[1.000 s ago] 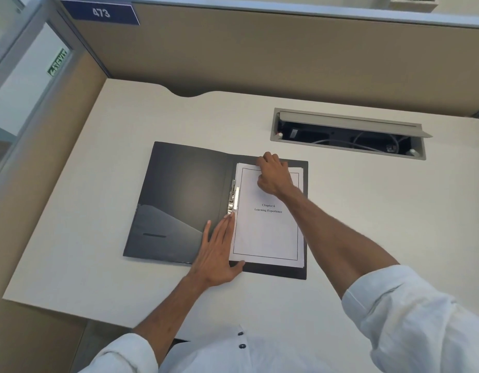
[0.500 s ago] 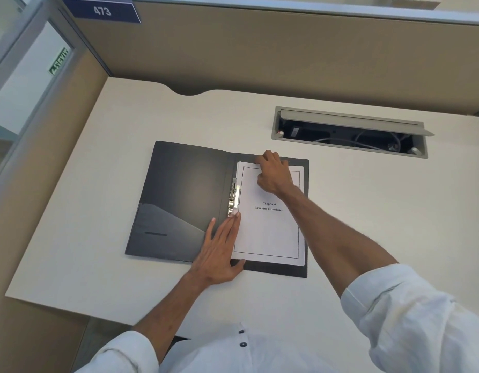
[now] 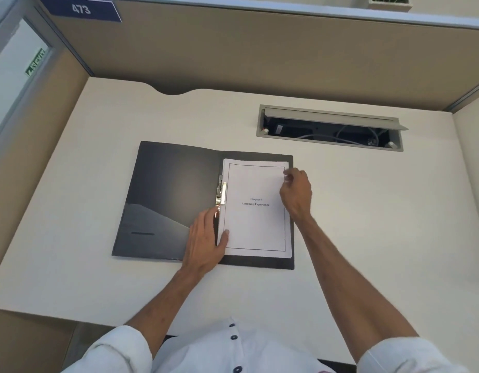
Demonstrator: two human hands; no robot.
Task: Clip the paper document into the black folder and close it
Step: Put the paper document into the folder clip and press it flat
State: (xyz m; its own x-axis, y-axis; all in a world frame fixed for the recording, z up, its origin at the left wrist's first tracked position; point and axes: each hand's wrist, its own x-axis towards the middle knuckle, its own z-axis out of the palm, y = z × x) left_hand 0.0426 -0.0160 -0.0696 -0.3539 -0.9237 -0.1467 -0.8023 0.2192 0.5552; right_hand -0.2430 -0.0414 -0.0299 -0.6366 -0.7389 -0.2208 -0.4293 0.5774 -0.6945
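A pale tabletop (image 3: 367,211) in a beige cubicle carries the black folder (image 3: 168,200), lying open. Over its spine, the left hand (image 3: 206,238) lies flat, grip apart, beside the metal clip (image 3: 221,193). The paper document (image 3: 255,208) fills the folder's right half; the right hand (image 3: 297,195) pinches its upper right edge.
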